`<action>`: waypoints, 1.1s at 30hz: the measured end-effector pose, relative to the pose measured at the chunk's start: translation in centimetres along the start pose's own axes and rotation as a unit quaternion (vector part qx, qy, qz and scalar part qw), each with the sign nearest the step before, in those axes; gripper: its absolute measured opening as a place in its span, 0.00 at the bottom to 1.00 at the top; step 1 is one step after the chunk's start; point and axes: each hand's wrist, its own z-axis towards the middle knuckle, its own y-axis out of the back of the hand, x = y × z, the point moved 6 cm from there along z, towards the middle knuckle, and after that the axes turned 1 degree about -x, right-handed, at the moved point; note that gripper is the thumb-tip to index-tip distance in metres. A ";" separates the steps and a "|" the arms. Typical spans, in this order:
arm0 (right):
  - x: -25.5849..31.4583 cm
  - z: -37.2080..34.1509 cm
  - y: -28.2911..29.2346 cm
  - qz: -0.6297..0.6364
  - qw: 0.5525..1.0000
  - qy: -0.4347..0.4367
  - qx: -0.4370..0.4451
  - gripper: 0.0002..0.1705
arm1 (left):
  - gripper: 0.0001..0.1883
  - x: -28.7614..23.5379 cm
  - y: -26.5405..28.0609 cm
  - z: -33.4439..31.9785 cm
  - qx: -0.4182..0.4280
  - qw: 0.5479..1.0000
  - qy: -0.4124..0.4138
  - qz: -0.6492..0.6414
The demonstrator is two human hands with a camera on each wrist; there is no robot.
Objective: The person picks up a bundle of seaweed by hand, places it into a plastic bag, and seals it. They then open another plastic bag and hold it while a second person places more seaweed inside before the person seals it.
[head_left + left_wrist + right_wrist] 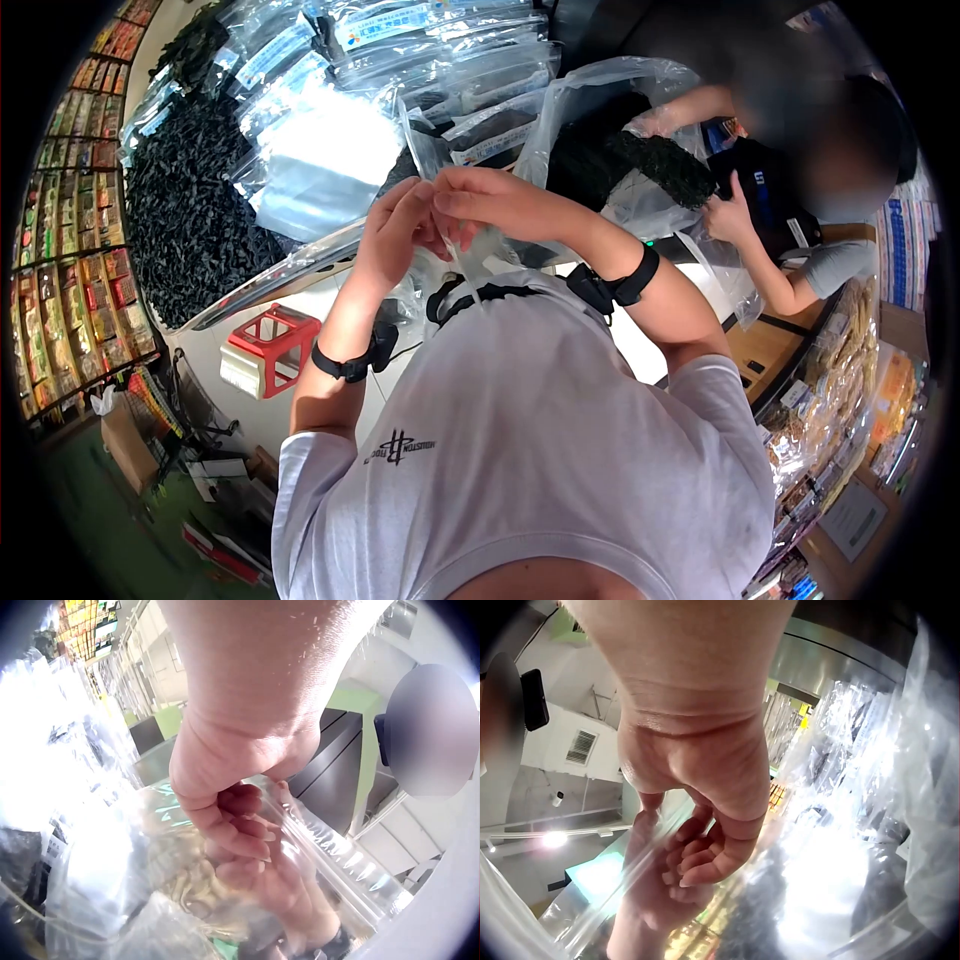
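Observation:
Both hands meet in front of the waist at the edge of a clear zip-top plastic bag (349, 874). My left hand (393, 228) pinches that edge between thumb and curled fingers. Right beside it, my right hand (505, 203) pinches the same edge, its thumb against the left fingertips. A ridged zip strip (304, 841) runs along the edge in the left wrist view. Through the film, tan, lumpy shapes (187, 881) show below the fingers. In the right wrist view, the bag's film (604, 889) stretches away from the pinched spot.
Dark dried seaweed (185, 215) is heaped at the left of the counter, beside stacked clear labelled packets (320, 180). A large clear bag (545, 120) of dark seaweed stands right of them, where another person's hand (735, 215) works. A red-and-white stool (270, 350) stands on the floor.

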 end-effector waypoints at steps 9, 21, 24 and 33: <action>-0.3 -0.1 0.4 0.003 0.999 0.004 -0.050 0.15 | 0.18 0.3 0.6 0.9 0.010 1.000 0.004 0.003; 1.6 -0.6 0.6 -0.150 0.976 0.052 -0.151 0.10 | 0.22 -0.6 -1.5 1.3 0.038 0.997 -0.017 0.064; 1.7 -0.7 0.3 -0.134 0.975 0.056 -0.166 0.12 | 0.22 -0.8 -1.3 1.2 0.058 0.994 -0.053 0.073; 1.1 -0.8 0.5 -0.274 0.936 0.078 -0.204 0.13 | 0.22 -0.7 -0.7 -0.1 -0.040 0.961 -0.110 0.251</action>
